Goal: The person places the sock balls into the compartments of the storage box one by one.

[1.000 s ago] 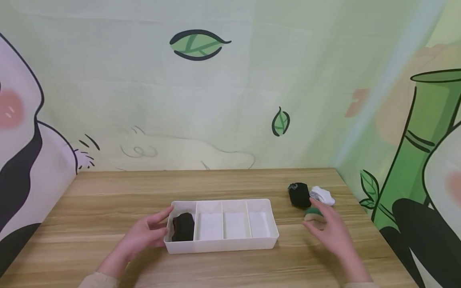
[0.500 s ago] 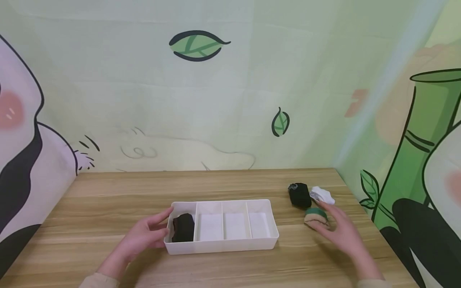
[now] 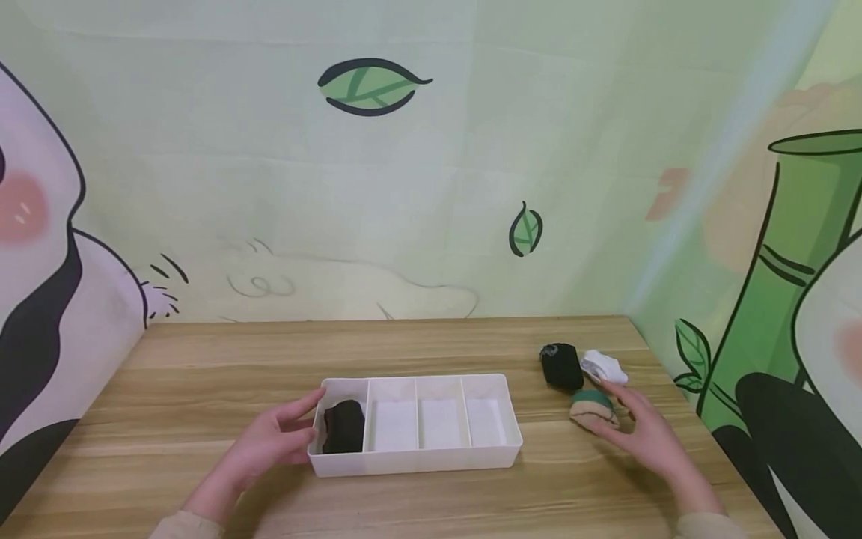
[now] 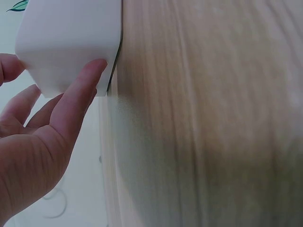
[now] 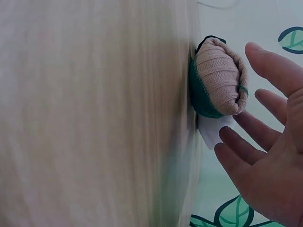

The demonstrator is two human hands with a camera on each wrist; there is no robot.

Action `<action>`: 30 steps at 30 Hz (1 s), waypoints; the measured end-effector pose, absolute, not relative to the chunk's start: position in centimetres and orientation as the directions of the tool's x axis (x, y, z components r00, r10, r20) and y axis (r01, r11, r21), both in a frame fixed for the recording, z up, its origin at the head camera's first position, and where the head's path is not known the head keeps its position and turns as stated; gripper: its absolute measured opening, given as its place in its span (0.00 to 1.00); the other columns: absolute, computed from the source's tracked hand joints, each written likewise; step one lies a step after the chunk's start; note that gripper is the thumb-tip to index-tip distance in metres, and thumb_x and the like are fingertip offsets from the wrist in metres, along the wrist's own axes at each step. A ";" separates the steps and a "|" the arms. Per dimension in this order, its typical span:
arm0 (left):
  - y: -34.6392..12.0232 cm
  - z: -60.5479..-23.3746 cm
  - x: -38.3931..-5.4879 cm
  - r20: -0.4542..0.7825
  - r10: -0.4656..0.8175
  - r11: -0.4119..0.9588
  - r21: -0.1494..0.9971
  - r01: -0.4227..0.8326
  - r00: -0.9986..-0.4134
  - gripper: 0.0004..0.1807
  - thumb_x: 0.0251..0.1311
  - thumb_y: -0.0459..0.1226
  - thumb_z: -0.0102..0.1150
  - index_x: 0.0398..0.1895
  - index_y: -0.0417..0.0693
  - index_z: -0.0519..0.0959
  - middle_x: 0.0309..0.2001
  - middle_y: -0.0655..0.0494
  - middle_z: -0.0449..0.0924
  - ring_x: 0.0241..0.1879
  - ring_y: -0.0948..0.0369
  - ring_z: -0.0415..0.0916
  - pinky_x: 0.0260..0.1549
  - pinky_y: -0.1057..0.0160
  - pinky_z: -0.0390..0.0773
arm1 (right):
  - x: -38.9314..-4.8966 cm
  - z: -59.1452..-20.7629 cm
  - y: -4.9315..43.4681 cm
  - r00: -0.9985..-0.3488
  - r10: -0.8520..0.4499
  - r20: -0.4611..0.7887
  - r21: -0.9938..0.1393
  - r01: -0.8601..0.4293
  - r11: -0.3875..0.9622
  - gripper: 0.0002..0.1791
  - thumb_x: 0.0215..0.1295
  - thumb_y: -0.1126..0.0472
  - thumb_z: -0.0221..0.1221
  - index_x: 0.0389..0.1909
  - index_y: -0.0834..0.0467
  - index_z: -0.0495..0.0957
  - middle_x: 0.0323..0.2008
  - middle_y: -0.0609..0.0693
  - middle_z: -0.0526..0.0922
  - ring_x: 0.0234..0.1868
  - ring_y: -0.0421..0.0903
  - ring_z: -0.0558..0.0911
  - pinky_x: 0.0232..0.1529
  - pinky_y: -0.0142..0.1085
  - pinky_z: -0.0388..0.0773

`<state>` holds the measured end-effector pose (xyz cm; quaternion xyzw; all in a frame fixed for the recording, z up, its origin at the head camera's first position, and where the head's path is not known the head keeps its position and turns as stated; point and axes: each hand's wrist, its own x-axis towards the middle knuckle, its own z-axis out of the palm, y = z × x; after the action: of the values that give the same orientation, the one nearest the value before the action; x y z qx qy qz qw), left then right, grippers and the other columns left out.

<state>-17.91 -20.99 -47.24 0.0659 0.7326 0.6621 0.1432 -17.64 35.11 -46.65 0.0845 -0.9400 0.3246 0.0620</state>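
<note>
My left hand (image 3: 269, 434) touches the left end of a white compartment box (image 3: 417, 461), fingers fairly straight against its end wall (image 4: 66, 61). A black rolled-up sock (image 3: 344, 427) lies in the leftmost compartment. On the right of the table, my right hand (image 3: 643, 434) is beside a beige and green rolled-up sock (image 3: 592, 409). In the right wrist view its fingers are spread around the near side of the ribbed sock (image 5: 218, 78), not closed on it. Behind it lie another black rolled-up sock (image 3: 561, 366) and a white one (image 3: 604, 367).
The wooden table (image 3: 404, 505) ends at a printed cloth backdrop (image 3: 404, 224) behind and on both sides. The box's other three compartments are seen to the right of the black sock. The socks sit near the table's right back corner.
My right hand has shifted right and slightly toward me, so more of the beige and green sock shows. The left hand and the box stay in place.
</note>
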 end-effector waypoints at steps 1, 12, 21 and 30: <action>-21.0 -47.2 -17.9 -0.124 0.284 0.117 0.989 -0.094 -0.951 0.37 0.61 0.27 0.58 0.75 0.41 0.59 0.70 0.27 0.56 0.60 0.39 0.71 0.44 0.51 0.85 | -17.6 -46.7 35.2 -0.978 -0.121 0.170 -0.602 -0.200 0.773 0.41 0.62 0.51 0.68 0.71 0.64 0.63 0.66 0.73 0.64 0.64 0.73 0.63 0.57 0.68 0.68; -20.9 -46.9 -17.9 -0.131 0.292 0.107 0.989 -0.104 -0.948 0.37 0.62 0.27 0.58 0.75 0.40 0.58 0.71 0.28 0.56 0.62 0.39 0.69 0.45 0.50 0.84 | -18.2 -47.2 35.5 -0.982 -0.128 0.138 -0.605 -0.186 0.774 0.42 0.60 0.51 0.69 0.70 0.64 0.65 0.64 0.73 0.66 0.61 0.72 0.66 0.57 0.68 0.68; -20.8 -47.0 -17.8 -0.127 0.291 0.109 0.989 -0.099 -0.948 0.37 0.61 0.27 0.57 0.75 0.40 0.58 0.70 0.26 0.56 0.61 0.39 0.70 0.44 0.50 0.84 | -18.7 -47.5 35.5 -0.984 -0.135 0.114 -0.612 -0.177 0.771 0.38 0.62 0.52 0.68 0.68 0.64 0.67 0.62 0.73 0.69 0.60 0.72 0.69 0.57 0.66 0.69; -20.9 -47.0 -17.8 -0.126 0.285 0.119 0.988 -0.095 -0.950 0.37 0.61 0.27 0.57 0.74 0.40 0.59 0.70 0.27 0.57 0.60 0.39 0.71 0.44 0.50 0.84 | -19.2 -47.8 35.3 -0.984 -0.140 0.112 -0.635 -0.179 0.752 0.33 0.61 0.53 0.69 0.64 0.63 0.72 0.58 0.69 0.73 0.56 0.65 0.74 0.54 0.57 0.75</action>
<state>-17.81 -20.91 -46.99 0.0647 0.7341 0.6604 0.1441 -19.16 35.34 -47.77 0.0854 -0.9354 0.3419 0.0285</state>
